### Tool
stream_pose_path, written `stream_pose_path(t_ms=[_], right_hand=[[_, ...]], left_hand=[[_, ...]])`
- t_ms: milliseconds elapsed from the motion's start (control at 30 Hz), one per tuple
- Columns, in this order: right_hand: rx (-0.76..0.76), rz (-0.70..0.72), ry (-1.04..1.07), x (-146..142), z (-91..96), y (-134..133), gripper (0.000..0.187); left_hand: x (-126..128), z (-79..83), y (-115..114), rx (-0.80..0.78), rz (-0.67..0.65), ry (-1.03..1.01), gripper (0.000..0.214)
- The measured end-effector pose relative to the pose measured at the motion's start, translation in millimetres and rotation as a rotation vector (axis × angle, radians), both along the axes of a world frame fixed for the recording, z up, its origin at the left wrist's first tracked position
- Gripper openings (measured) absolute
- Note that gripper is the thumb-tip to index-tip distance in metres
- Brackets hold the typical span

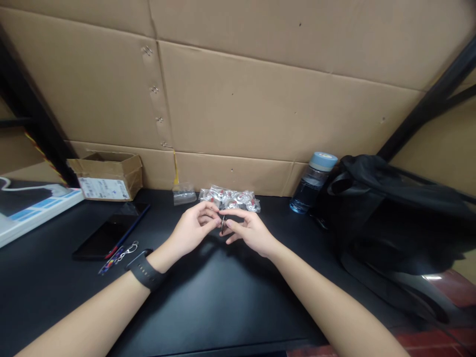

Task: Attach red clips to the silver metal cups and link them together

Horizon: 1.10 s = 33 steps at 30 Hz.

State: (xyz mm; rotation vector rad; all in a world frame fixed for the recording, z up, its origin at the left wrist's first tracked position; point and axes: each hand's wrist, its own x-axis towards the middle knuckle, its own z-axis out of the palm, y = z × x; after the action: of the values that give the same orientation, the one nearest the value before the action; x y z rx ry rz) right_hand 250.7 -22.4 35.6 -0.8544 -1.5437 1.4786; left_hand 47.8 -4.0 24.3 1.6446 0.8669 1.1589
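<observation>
My left hand and my right hand meet over the middle of a black table. Both pinch one small dark metal part between their fingertips, edge-on to me. What the part is I cannot make out. My left wrist wears a black watch band. Just behind the hands lies a pile of small clear bags with silver and red pieces inside.
A small clear bag and an open cardboard box sit at the back left. A black phone, a pen and a key ring lie left. A blue-capped water bottle and black backpack stand right. A cardboard wall rises behind.
</observation>
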Motion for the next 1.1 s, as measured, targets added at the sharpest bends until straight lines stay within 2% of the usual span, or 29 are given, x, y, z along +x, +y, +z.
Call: stream_pose_path(t_ms=[167, 233, 300, 400, 467, 533, 667, 933, 1100], right_hand=[[0.067, -0.008, -0.023, 1, -0.9, 2, 0.046], [0.116, -0.010, -0.059, 2, -1.2, 2, 0.048], [0.157, -0.029, -0.111, 3, -1.7, 2, 0.052], [0.196, -0.068, -0.173, 4, -3.1, 3, 0.055], [0.187, -0.079, -0.210, 4, -4.6, 3, 0.056], [0.160, -0.091, -0.244, 4, -6.3, 3, 0.054], [0.144, -0.086, -0.286, 1, -8.1, 2, 0.042], [0.145, -0.043, -0.256, 1, -3.1, 2, 0.038], [0.162, -0.053, -0.283, 2, -4.4, 3, 0.037]], left_hand=[[-1, -0.9, 3, 0.031, -0.019, 0.053, 0.027], [-6, -0.8, 8, 0.099, 0.034, 0.144, 0.024], [-16, -2.2, 15, 0.225, 0.134, 0.338, 0.025], [-32, -10.4, 27, 0.382, 0.280, 0.738, 0.037], [-40, -19.6, 33, 0.367, 0.341, 0.935, 0.047], [-45, -28.8, 36, 0.307, 0.334, 1.054, 0.054], [-46, -35.7, 37, 0.203, 0.263, 1.140, 0.058], [-42, -18.7, 29, 0.307, 0.321, 1.239, 0.058], [-41, -14.5, 26, 0.306, 0.372, 1.318, 0.052]])
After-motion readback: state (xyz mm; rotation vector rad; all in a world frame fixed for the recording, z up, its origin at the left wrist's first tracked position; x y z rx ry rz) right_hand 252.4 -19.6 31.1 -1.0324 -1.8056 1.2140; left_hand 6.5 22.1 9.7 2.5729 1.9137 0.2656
